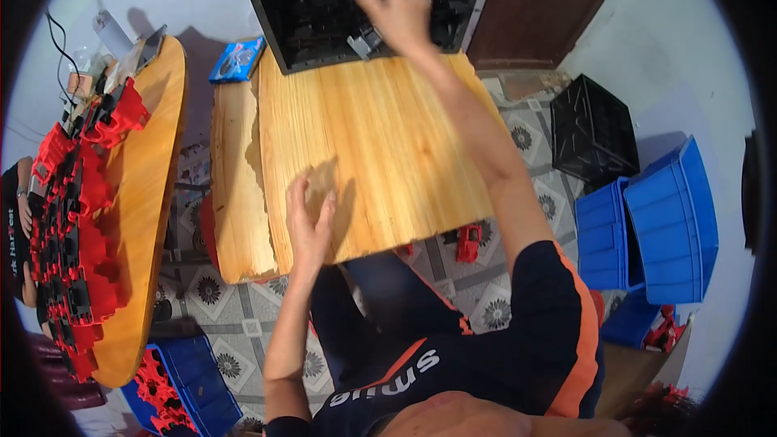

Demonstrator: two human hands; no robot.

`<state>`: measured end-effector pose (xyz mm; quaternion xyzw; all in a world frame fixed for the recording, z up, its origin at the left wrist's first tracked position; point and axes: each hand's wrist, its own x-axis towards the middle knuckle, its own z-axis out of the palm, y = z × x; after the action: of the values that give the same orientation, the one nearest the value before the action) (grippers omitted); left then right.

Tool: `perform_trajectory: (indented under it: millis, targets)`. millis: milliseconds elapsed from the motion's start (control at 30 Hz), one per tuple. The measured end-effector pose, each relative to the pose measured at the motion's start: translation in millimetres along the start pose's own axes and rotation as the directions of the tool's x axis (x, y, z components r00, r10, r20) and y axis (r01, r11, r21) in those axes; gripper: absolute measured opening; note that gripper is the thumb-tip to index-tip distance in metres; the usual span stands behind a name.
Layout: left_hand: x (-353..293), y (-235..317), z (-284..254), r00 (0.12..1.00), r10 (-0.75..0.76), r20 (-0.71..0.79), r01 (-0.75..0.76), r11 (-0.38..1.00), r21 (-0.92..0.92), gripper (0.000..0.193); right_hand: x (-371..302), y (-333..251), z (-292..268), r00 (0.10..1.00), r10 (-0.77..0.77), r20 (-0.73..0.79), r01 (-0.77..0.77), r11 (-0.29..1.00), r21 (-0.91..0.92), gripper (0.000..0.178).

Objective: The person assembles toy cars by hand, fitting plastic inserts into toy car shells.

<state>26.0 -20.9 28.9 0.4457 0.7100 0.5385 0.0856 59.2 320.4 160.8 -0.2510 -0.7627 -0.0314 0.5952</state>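
My right hand (pixel 401 14) reaches forward over the large black crate (pixel 279 44) at the table's far edge. Its thumb and fingers are apart, with nothing seen between them. A small grey and black part (pixel 364 43) is just below and left of that hand, at the crate's near side; whether it touches anything under it I cannot tell. Above the near edge of the wooden table (pixel 380 146) is my left hand (pixel 310 218), palm inward, thumb and fingers spread, holding nothing. Dark contents inside the crate are hard to make out.
A blue packet (pixel 237 60) lies at the table's far left corner. Left, a second table (pixel 154 194) bears many red and black parts (pixel 85 251). A blue bin (pixel 198 376) of red parts stands below it. Right are a black crate (pixel 595 129) and blue bins (pixel 668 222).
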Motion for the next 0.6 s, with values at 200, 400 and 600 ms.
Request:
perform_trajectory:
  millis: [200,400,600]
  targets:
    - [233,31,-40,0.783,0.52,-0.34,-0.335,0.815,0.473,0.09,97,114,-66,0.832,-0.149,-0.534,-0.159,0.858,-0.488,0.079]
    - [426,40,-74,0.873,0.257,-0.415,-0.187,0.961,0.202,0.07,115,197,-21,0.737,0.569,0.365,-0.651,0.452,0.611,0.051]
    - [417,30,-22,0.684,0.244,-0.687,-0.425,0.9,-0.103,0.02,77,185,-5,0.804,0.548,-0.232,-0.338,0.742,0.579,0.025]
